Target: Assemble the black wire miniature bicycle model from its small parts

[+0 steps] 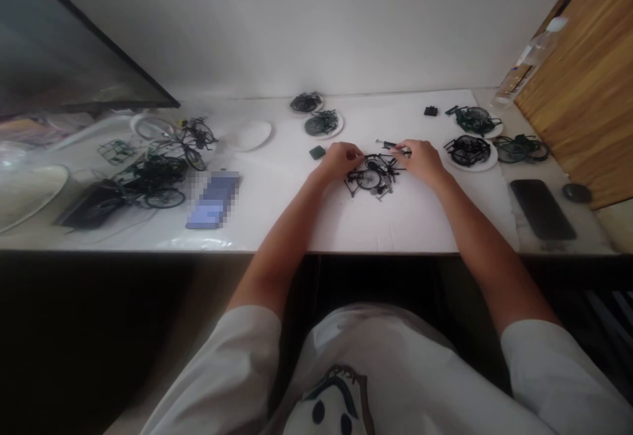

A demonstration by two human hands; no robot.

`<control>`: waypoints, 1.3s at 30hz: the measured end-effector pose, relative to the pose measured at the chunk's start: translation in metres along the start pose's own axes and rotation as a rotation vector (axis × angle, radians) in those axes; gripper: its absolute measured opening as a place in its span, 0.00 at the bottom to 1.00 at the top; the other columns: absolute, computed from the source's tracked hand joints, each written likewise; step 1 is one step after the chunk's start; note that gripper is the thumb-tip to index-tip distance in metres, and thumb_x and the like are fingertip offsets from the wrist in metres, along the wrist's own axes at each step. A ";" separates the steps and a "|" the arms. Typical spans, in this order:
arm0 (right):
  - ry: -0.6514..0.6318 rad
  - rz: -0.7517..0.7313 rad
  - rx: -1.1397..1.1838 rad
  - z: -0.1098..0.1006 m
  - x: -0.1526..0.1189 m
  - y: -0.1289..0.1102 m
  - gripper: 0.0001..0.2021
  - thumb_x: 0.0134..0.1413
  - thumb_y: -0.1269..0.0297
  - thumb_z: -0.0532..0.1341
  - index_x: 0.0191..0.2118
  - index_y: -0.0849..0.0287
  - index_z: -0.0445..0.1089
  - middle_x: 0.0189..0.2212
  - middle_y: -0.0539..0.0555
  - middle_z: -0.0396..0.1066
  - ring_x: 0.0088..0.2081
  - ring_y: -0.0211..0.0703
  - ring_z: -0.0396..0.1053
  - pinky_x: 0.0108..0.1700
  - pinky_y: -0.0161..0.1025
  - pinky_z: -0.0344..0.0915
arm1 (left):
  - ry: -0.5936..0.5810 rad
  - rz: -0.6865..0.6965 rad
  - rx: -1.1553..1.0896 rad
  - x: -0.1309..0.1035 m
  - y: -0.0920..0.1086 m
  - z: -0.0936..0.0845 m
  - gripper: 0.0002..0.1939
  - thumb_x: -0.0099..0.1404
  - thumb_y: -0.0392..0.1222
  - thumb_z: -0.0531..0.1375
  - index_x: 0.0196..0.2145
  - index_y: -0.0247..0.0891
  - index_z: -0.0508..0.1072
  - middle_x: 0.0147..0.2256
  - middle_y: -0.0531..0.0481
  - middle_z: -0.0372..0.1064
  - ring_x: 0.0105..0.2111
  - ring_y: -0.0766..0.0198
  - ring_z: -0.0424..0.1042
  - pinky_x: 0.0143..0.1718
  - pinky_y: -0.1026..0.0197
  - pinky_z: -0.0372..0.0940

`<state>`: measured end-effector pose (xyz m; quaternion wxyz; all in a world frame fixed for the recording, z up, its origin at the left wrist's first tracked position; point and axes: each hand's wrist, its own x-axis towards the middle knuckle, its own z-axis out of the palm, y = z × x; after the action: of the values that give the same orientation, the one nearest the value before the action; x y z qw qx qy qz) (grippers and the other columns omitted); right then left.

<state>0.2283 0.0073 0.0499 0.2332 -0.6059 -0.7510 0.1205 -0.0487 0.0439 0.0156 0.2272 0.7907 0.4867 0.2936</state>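
Between my hands, a small pile of black bicycle parts (368,178) with a spoked wheel lies on the white sheet. My left hand (342,161) is at the pile's upper left, thumb and fingertips pinched together; whatever they grip is too small to make out. On the other side, my right hand (418,159) has its fingers closed on a thin dark tool (388,144) with a light metal tip, which points left above the parts. A small dark green block (317,152) lies just left of my left hand.
White plates with model parts (324,124) stand at the back and right. Assembled small bicycles (163,171) crowd the left. A blurred-out phone (213,200), a black phone (542,209), an empty white plate (250,136) and a plastic bottle (529,62) stand around.
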 end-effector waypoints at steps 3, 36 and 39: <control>0.078 0.010 -0.004 -0.001 0.003 0.004 0.21 0.74 0.47 0.59 0.50 0.56 0.83 0.48 0.63 0.83 0.50 0.62 0.78 0.52 0.51 0.70 | 0.006 -0.010 -0.010 0.000 0.000 0.000 0.13 0.67 0.48 0.66 0.39 0.36 0.85 0.35 0.41 0.82 0.35 0.58 0.75 0.41 0.55 0.68; -0.098 0.035 -0.067 -0.007 -0.001 0.006 0.13 0.66 0.51 0.68 0.46 0.54 0.83 0.46 0.61 0.82 0.44 0.55 0.76 0.46 0.46 0.68 | 0.037 -0.019 0.001 0.002 -0.003 0.006 0.14 0.68 0.48 0.66 0.41 0.35 0.86 0.35 0.42 0.82 0.33 0.60 0.73 0.39 0.56 0.65; -0.108 0.033 -0.043 -0.007 0.000 0.010 0.10 0.67 0.56 0.67 0.46 0.54 0.84 0.46 0.60 0.83 0.41 0.52 0.75 0.45 0.46 0.68 | 0.038 -0.017 -0.004 0.002 -0.003 0.006 0.13 0.68 0.47 0.66 0.41 0.36 0.86 0.36 0.42 0.82 0.33 0.60 0.73 0.38 0.57 0.65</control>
<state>0.2398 0.0093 0.0512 0.1773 -0.6157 -0.7548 0.1407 -0.0461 0.0462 0.0097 0.2218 0.7803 0.4972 0.3076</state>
